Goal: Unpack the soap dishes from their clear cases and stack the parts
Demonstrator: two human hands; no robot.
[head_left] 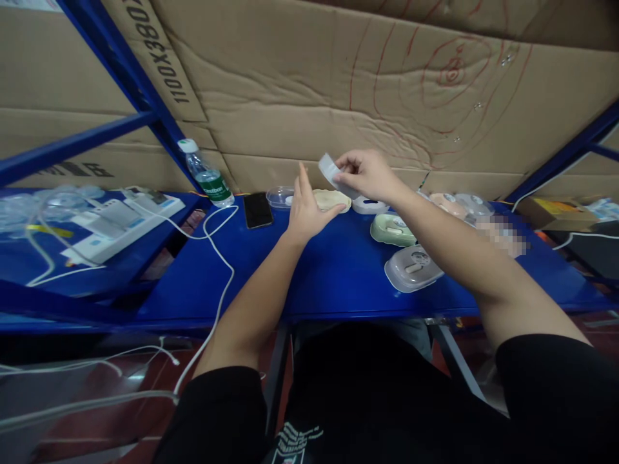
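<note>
My right hand (368,174) pinches a translucent whitish strip (329,168), a thin piece of film or plastic, and lifts it above the blue table. Fingers stretched upward and thumb spread to the right, my left hand (305,214) holds nothing. Just behind the left hand is a cream wavy-edged dish (333,199), partly covered by it; whether they touch I cannot tell. A clear oval lid (278,196) lies left of the dish, and a white oval piece with openings (370,205) lies to its right.
A green case (389,231) and a clear-lidded case (412,269) sit near my right forearm, with more cases (449,204) beyond it. On the left are a phone (258,211), a water bottle (209,179) and a white cable (227,263). Cardboard (290,84) walls the back.
</note>
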